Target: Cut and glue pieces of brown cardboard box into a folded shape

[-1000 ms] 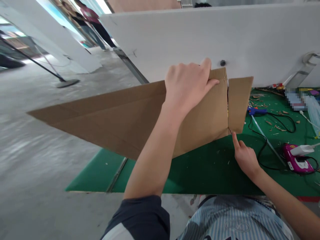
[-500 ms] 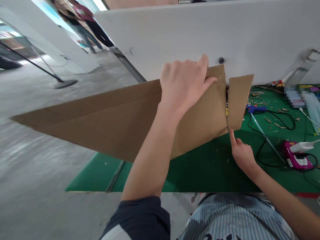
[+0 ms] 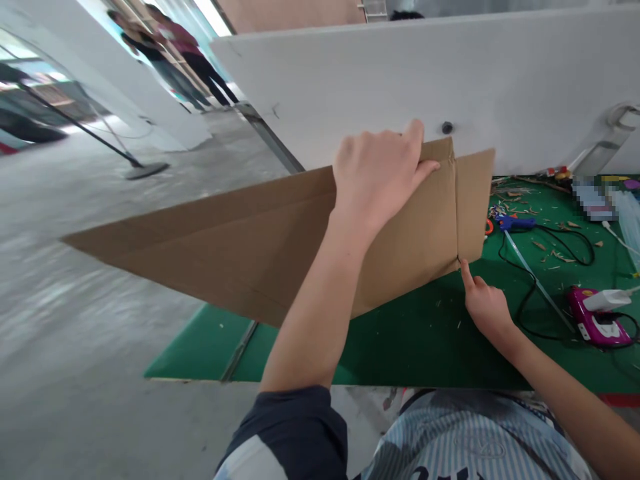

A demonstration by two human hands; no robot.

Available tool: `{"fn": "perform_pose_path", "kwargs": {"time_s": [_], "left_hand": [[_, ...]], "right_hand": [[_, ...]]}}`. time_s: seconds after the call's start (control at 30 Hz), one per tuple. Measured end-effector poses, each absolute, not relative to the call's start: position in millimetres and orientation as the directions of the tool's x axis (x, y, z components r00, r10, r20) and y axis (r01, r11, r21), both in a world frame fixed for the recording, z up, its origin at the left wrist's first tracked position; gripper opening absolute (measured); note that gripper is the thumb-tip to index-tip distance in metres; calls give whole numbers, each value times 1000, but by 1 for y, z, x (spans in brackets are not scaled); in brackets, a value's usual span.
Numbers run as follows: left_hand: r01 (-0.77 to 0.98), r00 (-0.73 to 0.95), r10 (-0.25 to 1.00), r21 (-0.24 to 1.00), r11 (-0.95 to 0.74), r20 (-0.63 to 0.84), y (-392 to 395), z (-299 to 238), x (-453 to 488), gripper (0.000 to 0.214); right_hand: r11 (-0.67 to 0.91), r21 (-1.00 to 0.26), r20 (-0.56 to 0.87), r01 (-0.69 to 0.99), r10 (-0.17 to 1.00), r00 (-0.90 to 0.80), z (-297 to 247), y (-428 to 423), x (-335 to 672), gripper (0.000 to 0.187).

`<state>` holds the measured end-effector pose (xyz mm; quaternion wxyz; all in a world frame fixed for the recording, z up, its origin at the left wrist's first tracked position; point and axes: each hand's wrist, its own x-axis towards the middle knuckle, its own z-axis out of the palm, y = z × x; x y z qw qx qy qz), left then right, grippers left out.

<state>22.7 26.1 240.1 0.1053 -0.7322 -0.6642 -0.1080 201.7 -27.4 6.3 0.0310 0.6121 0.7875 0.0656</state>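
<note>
Two bare hands fill my feed. The left hand (image 3: 377, 177) clasps the folded cardboard sheet (image 3: 240, 257) high above the green mat (image 3: 415, 340), seemingly to steady it, while the right hand (image 3: 487, 307) points its index fingertip (image 3: 465, 265) at the crease beside the end flap (image 3: 473, 203). Beyond lie a blue glue gun (image 3: 515, 223) and pink appliance (image 3: 595, 320); I can read no writing.
</note>
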Motion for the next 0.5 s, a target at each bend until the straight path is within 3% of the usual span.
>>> {"fn": "perform_pose_path", "kwargs": {"time_s": [0.17,0.5], "left_hand": [[996,84,948,-36,-76,307,26,241,27,57],[992,115,934,-81,-93,338,22,241,27,60]], "right_hand": [[291,181,90,940,946,-310,-7,-42,215,71],[215,131,31,968,975,-221,24,-21,193,67]]}}
